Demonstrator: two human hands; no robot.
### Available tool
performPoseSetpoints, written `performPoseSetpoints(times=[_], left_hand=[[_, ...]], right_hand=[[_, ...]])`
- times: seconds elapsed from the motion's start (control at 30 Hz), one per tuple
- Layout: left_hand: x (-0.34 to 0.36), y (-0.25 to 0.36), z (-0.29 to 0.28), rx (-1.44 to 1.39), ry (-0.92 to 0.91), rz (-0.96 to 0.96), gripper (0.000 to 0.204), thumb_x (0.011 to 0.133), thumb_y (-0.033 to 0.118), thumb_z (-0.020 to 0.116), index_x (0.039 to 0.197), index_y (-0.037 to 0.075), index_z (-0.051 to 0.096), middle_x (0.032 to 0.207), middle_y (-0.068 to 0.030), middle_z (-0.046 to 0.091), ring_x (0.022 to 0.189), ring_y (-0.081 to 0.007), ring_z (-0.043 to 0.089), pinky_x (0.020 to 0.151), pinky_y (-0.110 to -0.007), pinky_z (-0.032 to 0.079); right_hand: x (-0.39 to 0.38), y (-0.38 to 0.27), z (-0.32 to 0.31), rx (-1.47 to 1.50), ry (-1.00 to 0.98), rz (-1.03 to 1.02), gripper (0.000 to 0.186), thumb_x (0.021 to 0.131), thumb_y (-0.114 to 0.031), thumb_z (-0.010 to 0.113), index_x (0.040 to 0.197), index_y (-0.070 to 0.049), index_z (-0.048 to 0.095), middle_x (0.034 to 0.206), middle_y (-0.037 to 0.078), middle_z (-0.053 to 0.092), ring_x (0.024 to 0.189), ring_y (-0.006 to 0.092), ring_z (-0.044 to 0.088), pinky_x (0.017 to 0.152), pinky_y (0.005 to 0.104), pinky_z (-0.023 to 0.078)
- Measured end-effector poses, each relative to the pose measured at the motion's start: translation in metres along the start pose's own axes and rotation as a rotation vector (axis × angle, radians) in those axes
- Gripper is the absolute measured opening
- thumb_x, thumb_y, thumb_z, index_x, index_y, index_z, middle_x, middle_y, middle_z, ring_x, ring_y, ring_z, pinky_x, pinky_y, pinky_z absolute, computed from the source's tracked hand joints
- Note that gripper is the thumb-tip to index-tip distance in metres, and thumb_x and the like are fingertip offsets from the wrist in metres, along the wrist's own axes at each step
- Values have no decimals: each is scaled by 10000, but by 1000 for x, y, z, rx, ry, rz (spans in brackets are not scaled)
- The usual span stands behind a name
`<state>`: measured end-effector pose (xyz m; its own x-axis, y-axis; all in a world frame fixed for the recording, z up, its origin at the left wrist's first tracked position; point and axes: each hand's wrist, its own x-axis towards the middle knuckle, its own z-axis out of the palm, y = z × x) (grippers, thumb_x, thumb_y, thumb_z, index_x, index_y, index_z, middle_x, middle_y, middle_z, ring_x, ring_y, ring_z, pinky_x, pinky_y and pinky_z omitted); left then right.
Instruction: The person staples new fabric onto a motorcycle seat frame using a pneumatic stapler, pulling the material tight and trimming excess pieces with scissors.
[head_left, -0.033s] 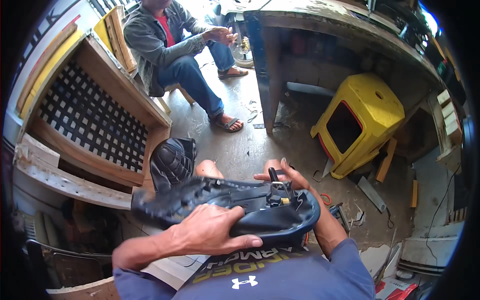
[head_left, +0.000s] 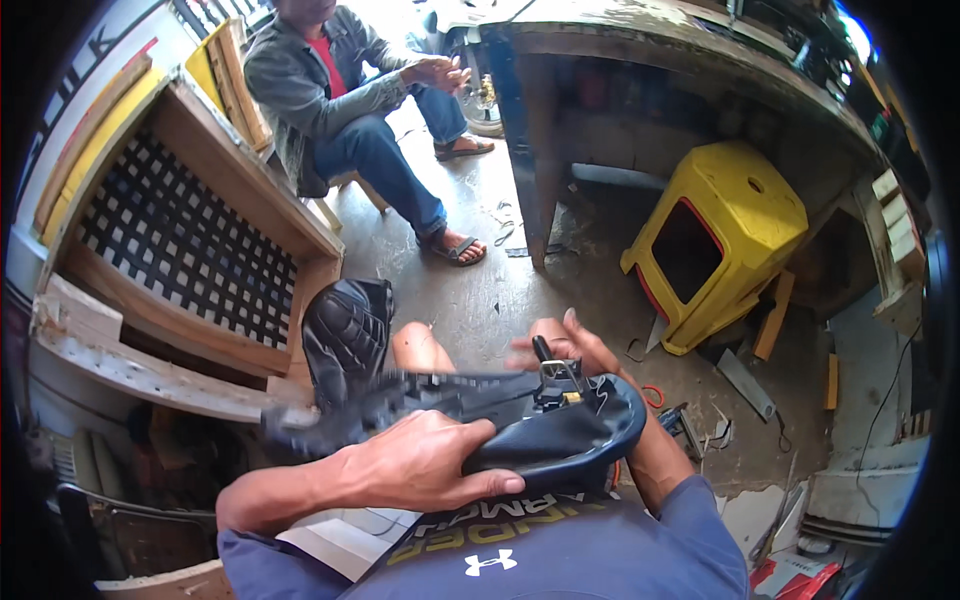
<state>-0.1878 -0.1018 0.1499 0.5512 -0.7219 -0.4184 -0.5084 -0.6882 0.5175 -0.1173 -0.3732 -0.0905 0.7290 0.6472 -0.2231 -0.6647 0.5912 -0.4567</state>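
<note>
A black moulded seat (head_left: 530,435), underside up, lies across my lap, with a metal latch assembly (head_left: 558,385) near its right end; its left part is blurred. My left hand (head_left: 430,455) grips the near edge, fingers bent over it and thumb along the rim. My right hand (head_left: 565,345) is just beyond the latch, thumb raised and fingers apart and blurred, while its forearm runs beside the seat's right end. A black padded, quilted piece (head_left: 340,330) stands beside my bare knee (head_left: 418,350).
A seated person (head_left: 360,150) faces me, hands together. At left is a wooden frame with black webbing (head_left: 180,240). A worn bench (head_left: 620,40) is at upper right, with a yellow plastic stool (head_left: 740,210) tipped beneath it. Offcuts and a saw (head_left: 745,385) lie on the floor.
The seat's far edge and left part have dropped slightly toward me. My left wrist has shifted a little left, and my right fingers are more blurred. The other person has barely moved.
</note>
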Motion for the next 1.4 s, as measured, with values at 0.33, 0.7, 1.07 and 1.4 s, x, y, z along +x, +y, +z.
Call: performPoseSetpoints(times=[0.33,0.7,1.07,1.4], left_hand=[[106,-95,-12,-1351,228,-384,484,1053,475,641,1161,12,733,1033,-63,777,835,-121,718,751,-256,568],[130,-207,71,-1160,749,-135,286,1025,276,726,943,5,766,833,-28,739,693,-104,656,644,-296,500],[143,-277,85,-284,1024,337,131,986,144,665,961,31,728,761,-72,591,693,-243,592,625,-370,465],[137,-104,69,-1352,629,-186,342,1075,304,636,1040,2,793,781,-6,725,667,-185,665,657,-328,513]], right_hand=[[40,-11,6,-73,527,-680,727,1127,-588,286,1408,3,602,1372,109,668,1287,206,620,1139,344,452],[92,-11,21,-1491,796,-1053,708,1087,-570,425,1526,-22,512,1558,241,512,1497,396,421,1259,499,276],[47,25,150,-2060,7,-916,523,942,-335,674,1373,-41,635,1426,208,603,1413,404,488,1192,517,347],[15,137,10,220,311,-6,551,1131,-525,372,1428,-99,558,1443,112,560,1269,238,588,1072,376,508]])
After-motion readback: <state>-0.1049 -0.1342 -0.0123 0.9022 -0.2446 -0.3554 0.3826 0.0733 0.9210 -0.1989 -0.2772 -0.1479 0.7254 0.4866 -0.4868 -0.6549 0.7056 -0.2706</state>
